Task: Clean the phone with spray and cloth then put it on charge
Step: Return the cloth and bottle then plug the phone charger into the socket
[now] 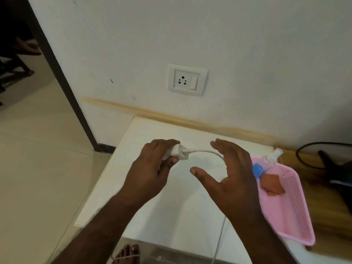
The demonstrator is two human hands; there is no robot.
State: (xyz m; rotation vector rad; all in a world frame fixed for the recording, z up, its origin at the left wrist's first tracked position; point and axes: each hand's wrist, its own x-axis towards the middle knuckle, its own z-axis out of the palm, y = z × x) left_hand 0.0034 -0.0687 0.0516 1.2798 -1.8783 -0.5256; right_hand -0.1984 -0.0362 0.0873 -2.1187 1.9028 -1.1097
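Forearms near — your left hand (152, 164) grips charger (176, 153), right hand (228, 172) open; align pins to socket (187, 79) — push straight.

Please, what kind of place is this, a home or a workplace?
Most likely a room in a home. A wall socket sits above a low white table, a pink basket holds a spray bottle, and the person's bare foot shows on the tiled floor.

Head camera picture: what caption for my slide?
Left hand holds the charger below the wall socket; right hand open.
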